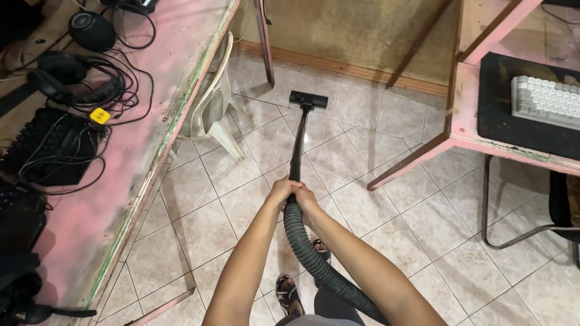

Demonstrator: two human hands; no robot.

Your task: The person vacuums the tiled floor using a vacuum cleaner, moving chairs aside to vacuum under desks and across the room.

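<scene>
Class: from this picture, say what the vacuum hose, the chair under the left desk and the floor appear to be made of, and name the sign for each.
Vacuum hose: likely flexible plastic, dark grey and matt; its ribbed coils bend.
Chair: moulded plastic, cream, smooth; thin one-piece legs.
Floor: glazed ceramic tile, probably; beige marbling, grout lines, a faint sheen.

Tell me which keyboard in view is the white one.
The white keyboard lies on the black mat on the pink desk to the right; the keyboards on the left-hand desk are black and tangled in cables.
</scene>
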